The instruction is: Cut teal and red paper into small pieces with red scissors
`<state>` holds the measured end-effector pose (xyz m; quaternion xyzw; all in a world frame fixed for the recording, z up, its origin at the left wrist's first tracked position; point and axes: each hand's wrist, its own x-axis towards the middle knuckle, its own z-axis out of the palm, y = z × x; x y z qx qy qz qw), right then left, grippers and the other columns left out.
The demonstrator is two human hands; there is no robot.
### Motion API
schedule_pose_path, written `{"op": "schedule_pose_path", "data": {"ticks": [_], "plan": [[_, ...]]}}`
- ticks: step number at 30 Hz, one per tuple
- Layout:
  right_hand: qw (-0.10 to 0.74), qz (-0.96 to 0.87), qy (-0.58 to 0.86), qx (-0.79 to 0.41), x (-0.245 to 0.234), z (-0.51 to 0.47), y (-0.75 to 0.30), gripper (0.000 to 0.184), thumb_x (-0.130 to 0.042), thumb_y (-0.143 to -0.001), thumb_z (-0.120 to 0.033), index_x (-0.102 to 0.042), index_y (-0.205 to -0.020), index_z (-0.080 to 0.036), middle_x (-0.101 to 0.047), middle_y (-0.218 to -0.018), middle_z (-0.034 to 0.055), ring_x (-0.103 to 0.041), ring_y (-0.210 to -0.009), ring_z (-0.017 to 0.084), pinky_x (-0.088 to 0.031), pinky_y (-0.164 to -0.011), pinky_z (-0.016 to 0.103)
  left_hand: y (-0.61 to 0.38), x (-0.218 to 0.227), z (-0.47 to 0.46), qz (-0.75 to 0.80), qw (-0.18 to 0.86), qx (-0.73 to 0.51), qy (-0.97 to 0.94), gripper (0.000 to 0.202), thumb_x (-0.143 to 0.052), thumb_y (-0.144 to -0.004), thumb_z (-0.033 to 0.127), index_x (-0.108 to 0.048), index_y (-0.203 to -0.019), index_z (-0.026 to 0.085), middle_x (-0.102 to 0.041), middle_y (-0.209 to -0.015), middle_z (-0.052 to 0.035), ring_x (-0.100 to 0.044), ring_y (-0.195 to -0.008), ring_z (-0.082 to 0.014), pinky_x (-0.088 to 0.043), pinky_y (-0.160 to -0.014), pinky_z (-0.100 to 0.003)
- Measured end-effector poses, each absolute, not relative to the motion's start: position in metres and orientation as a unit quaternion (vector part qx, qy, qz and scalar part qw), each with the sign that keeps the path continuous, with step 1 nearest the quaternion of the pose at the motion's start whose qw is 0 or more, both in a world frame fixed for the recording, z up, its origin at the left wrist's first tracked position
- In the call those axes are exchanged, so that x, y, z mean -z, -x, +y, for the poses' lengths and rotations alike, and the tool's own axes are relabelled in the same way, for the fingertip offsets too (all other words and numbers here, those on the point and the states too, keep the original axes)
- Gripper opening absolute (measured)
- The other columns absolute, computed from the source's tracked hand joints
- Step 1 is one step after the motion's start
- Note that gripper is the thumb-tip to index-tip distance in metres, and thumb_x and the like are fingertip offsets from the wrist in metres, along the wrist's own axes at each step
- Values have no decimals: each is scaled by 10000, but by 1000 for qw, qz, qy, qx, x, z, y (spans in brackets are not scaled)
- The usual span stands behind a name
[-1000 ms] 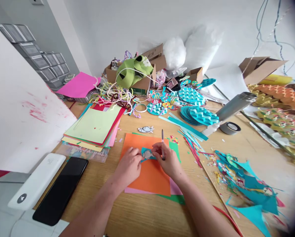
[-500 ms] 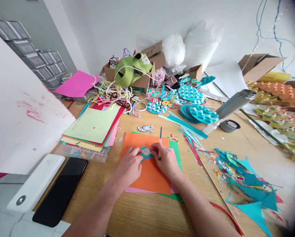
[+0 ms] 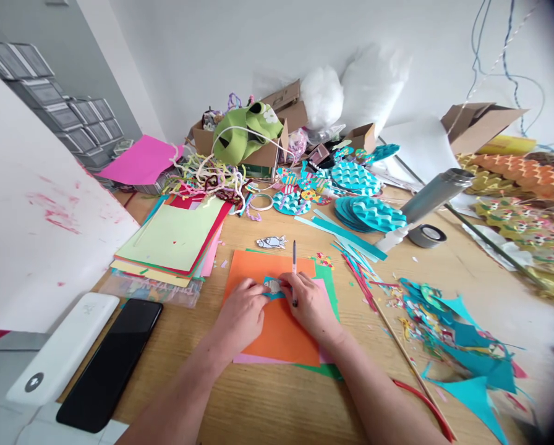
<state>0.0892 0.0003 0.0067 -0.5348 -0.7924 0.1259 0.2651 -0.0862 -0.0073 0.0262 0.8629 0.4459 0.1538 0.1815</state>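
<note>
A small grey striped fish cutout lies over a scrap of blue paper, above an orange sheet. My left hand has its fingers closed at the left edge of these two pieces, thumb and fingertips pressed on them. From the other side, my right hand touches the fish's right end with thumb and index finger. A pen stands nearly upright between that hand's fingers, tip down. Just beyond the orange sheet rests a second fish cutout, white with dark outlines.
Left are a stack of coloured paper, a black phone and a white power bank. Blue paper scraps and a thin stick lie right. Farther back are turquoise discs and a metal flask.
The pen in my right hand has swung slightly left and more upright. My right fingers have shifted a little left over the fish. The whole view has shifted slightly.
</note>
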Motion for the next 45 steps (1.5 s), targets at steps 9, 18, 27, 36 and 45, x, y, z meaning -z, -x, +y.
{"op": "schedule_pose_path", "data": {"ticks": [9, 18, 27, 36, 45], "plan": [[330, -760, 550, -103, -9, 1, -100, 247, -409, -802, -38, -539, -936, -200, -645, -864, 54, -560, -840, 187, -447, -733, 286, 87, -26, -8, 449, 184, -154, -861, 387, -440, -730, -14, -667, -944, 215, -638, -1040, -32, -486, -981, -184, -440, -880, -356], [264, -823, 485, -129, -18, -3, -99, 311, -442, -746, -31, -583, -964, -204, -638, -831, 49, -558, -798, 169, -421, -685, 247, 87, -29, -8, 447, 188, -145, -862, 414, -434, -730, -20, -649, -984, 226, -633, -1031, -24, -486, -987, -184, -429, -894, -356], [218, -842, 485, -92, -18, -4, -101, 255, -477, -752, -83, -615, -941, -183, -600, -744, 53, -526, -723, 165, -340, -638, 254, 86, -31, -11, 464, 171, -150, -856, 377, -446, -718, -15, -648, -943, 210, -558, -1039, -58, -461, -1038, -193, -416, -914, -354], [219, -846, 478, -86, -19, -4, -102, 227, -474, -758, -104, -614, -919, -183, -601, -726, 53, -513, -709, 167, -333, -632, 255, 86, -31, -11, 465, 172, -145, -856, 367, -452, -711, -20, -649, -911, 217, -547, -954, -47, -479, -976, -190, -432, -877, -348], [232, -833, 490, -113, -21, -5, -101, 225, -472, -757, -97, -617, -908, -179, -599, -749, 57, -537, -719, 165, -379, -649, 255, 86, -32, -9, 444, 193, -152, -862, 468, -434, -698, -43, -633, -1029, 222, -603, -1058, -45, -449, -1055, -190, -414, -932, -383]]}}
